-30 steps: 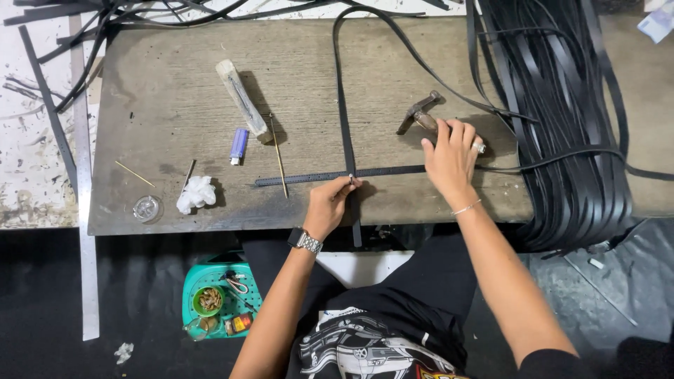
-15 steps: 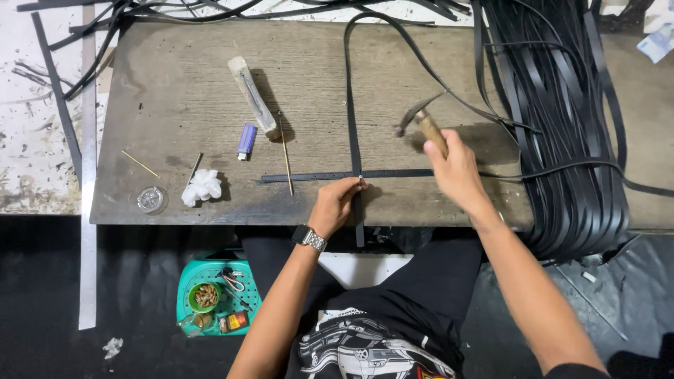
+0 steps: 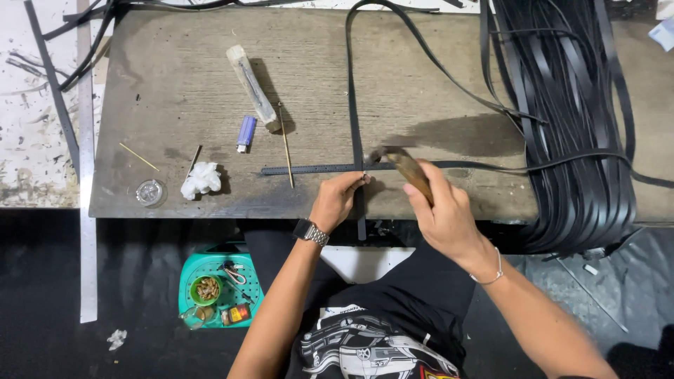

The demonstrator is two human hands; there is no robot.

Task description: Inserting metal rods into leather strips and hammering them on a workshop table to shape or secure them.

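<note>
A worn wooden board [image 3: 175, 84] serves as the worktable. At the board's right end lies a thick bundle of black straps [image 3: 569, 126]. Near the middle of the board's front edge, two black straps cross: a perforated strap [image 3: 309, 169] lying sideways and a long strap [image 3: 353, 98] running away from the person. The right hand [image 3: 442, 210], fingers wrapped tight around a hammer [image 3: 400, 163], holds its blurred head just beside the crossing. The left hand [image 3: 337, 200] pinches a small metal piece, fingertips together, at the crossing. Left of the crossing on the board lie a purple lighter [image 3: 246, 131] and crumpled white tissue [image 3: 200, 179].
</note>
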